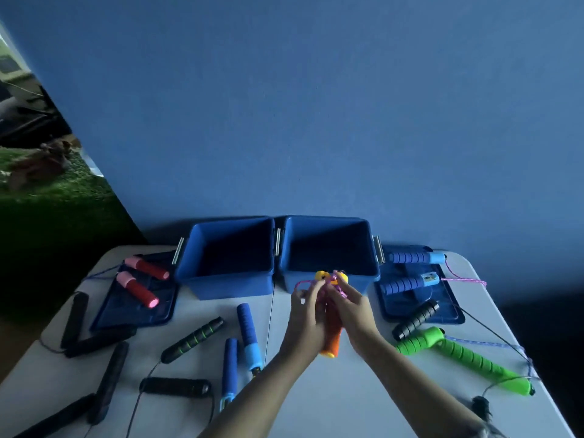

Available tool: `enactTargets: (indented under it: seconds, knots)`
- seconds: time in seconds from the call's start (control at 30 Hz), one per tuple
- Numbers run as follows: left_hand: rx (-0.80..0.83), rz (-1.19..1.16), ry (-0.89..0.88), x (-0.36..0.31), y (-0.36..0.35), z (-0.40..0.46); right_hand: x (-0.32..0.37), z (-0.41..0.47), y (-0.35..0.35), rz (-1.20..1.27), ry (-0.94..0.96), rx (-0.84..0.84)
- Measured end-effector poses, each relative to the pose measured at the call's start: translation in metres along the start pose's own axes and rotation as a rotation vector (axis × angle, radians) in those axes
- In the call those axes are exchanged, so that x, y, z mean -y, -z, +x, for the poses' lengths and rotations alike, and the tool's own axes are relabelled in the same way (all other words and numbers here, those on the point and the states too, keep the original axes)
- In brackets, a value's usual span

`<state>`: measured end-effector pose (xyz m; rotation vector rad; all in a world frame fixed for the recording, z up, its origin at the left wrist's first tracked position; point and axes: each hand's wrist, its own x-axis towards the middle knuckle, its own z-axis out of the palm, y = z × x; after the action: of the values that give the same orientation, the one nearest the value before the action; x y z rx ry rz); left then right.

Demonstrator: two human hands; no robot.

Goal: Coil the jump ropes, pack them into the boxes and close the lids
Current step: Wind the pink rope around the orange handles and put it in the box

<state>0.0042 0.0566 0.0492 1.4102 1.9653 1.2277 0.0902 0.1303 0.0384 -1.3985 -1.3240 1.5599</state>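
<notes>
Orange handles point(331, 335) stand bunched near the table's point(316, 403) middle, just before the right box point(328, 254). Their long axis runs almost straight away from the person, yellow heads toward the box, butt ends pointing back. The left hand point(305, 317) curls round the handles from the left. The right hand point(350, 309) pinches the pink cord point(336, 284) at the heads. Both boxes sit open at the far edge, lids point(132, 306) lying flat at the outer sides.

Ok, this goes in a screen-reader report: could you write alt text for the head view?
Two hands, left hand and right hand, hold an orange-handled jump rope with pink cord before two open blue boxes. Other jump ropes lie scattered on the white table, some on two blue lids.
</notes>
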Motion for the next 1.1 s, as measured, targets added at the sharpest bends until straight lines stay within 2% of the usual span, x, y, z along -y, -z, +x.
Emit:
enactTargets:
  seconds: [0.17,0.37,0.43,0.6,0.7,0.83,0.93,1.1]
  knots:
    - [0.052,0.135,-0.055,0.009,0.015,0.038,0.009,0.036,0.002,-0.07,0.105,0.035]
    - [-0.039,0.269,-0.07,0.043,0.037,0.113,0.028,0.098,-0.012,-0.17,0.177,0.035]
    - [-0.032,0.334,-0.131,0.062,0.04,0.139,0.032,0.122,-0.019,-0.198,0.185,0.04]
    - [-0.047,0.195,-0.236,0.09,0.04,0.174,0.023,0.184,-0.029,-0.256,0.161,-0.013]
    - [-0.022,0.254,-0.248,0.111,0.035,0.185,0.009,0.211,-0.032,-0.263,0.096,-0.039]
    - [0.09,0.372,-0.123,0.131,0.024,0.192,-0.027,0.235,-0.047,-0.328,0.03,0.08]
    - [0.116,0.365,-0.173,0.142,0.024,0.195,-0.048,0.247,-0.055,-0.366,0.0,0.164]
    - [0.11,0.353,-0.251,0.144,0.031,0.194,-0.02,0.236,-0.063,-0.604,0.012,0.262]
